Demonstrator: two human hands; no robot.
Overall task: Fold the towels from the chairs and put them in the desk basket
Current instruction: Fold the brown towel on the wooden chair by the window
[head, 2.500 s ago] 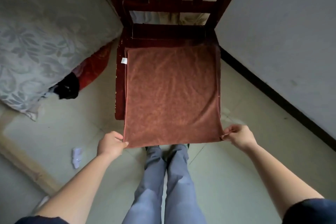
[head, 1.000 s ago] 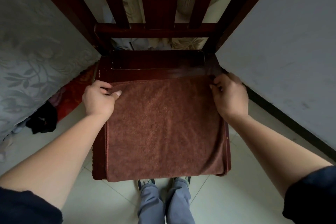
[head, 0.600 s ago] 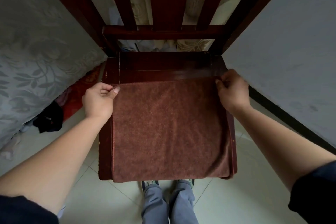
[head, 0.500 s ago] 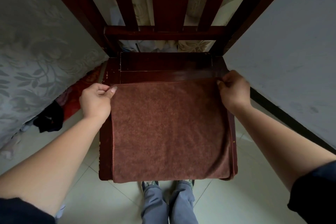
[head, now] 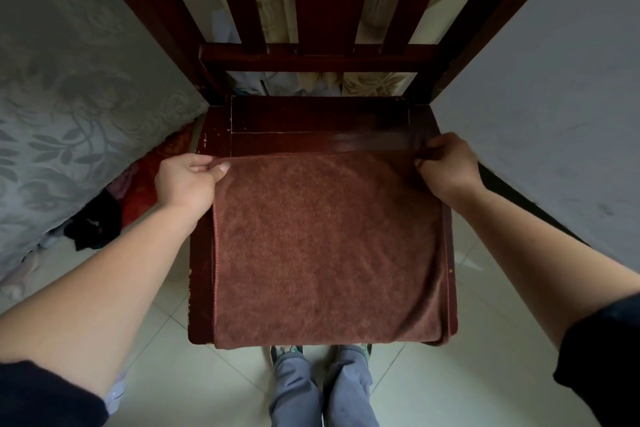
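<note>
A brown towel (head: 325, 250) lies folded in half on the seat of a dark red wooden chair (head: 318, 118), its fold hanging at the seat's front edge. My left hand (head: 187, 180) pinches the towel's far left corner. My right hand (head: 446, 166) pinches the far right corner. Both far corners rest on the seat about a third of the way from the chair back. No basket is in view.
A bed with a grey flowered cover (head: 69, 107) stands close on the left. A grey wall (head: 554, 80) runs along the right. Dark and red clothes (head: 100, 218) lie on the tiled floor under the bed's edge. My legs (head: 322, 388) stand before the chair.
I lifted the towel's near edge and brought it over to the far edge, halving the towel on the seat. In the last second my hands shifted only slightly at the far corners.
</note>
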